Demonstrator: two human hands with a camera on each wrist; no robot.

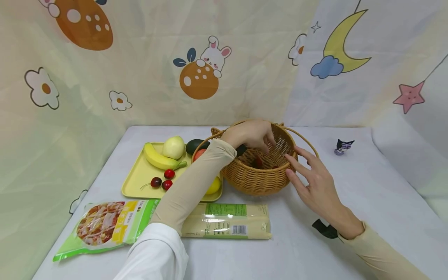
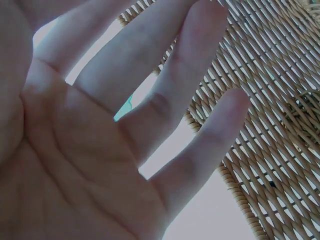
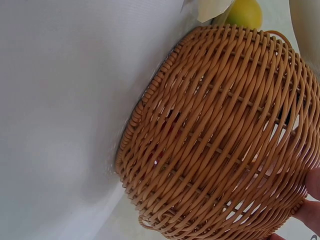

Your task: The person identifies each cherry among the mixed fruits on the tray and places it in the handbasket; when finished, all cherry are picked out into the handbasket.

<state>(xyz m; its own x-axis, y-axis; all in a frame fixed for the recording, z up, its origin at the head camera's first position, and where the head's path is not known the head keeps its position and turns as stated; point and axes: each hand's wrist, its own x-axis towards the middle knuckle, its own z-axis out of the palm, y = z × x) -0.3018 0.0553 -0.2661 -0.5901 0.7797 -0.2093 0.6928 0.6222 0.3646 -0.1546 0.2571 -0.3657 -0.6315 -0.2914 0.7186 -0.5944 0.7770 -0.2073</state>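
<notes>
A brown wicker basket (image 1: pixel 260 181) with a raised handle stands near the middle of the table in the head view. My left hand (image 1: pixel 252 134) reaches over its rim into the opening. In the left wrist view that hand's fingers (image 2: pixel 200 150) are spread, with nothing held, before the woven wall. My right hand (image 1: pixel 315 184) holds the basket's right rim, its thumb on the outer side. Its fingertips (image 3: pixel 314 184) show at the edge of the right wrist view. Low inside the basket lies a dark red item (image 1: pixel 257 162), too shaded to name.
Left of the basket, a yellow tray (image 1: pixel 131 186) bears a banana (image 1: pixel 157 158), a pale round fruit (image 1: pixel 174 147), several cherries (image 1: pixel 169 174) and other produce. Two food packages, one green and white (image 1: pixel 105 225) and one beige (image 1: pixel 227 221), lie in front. A small figurine (image 1: pixel 343 147) stands at right.
</notes>
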